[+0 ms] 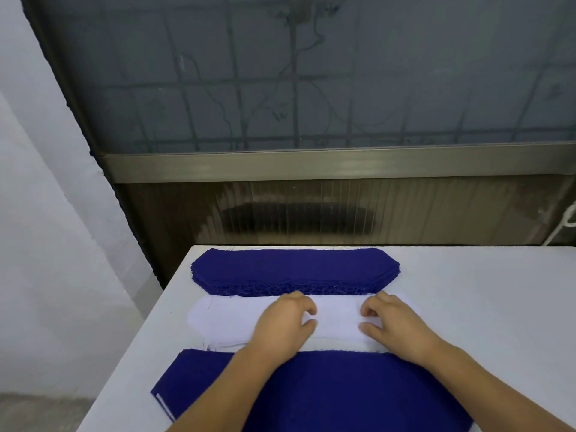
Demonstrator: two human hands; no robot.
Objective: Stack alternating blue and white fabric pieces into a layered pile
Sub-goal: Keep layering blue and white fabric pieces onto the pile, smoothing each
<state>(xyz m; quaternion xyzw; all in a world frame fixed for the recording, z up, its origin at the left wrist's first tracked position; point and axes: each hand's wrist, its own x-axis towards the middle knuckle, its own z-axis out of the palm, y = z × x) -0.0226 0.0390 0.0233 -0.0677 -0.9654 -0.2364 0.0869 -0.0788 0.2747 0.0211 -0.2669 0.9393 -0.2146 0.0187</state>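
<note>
Both hands down on the white pieces mid-table, left hand and right hand palm-down, fingers curled, pinching the top white layer, between the far blue stack and near blue pile.

White table, frosted window, white wall

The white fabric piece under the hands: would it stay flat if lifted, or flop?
The white fabric piece would probably flop: it looks thin and lies limp on the table. Likely very light. Both hands, left hand and right hand, suggest it shifts easily.
</note>
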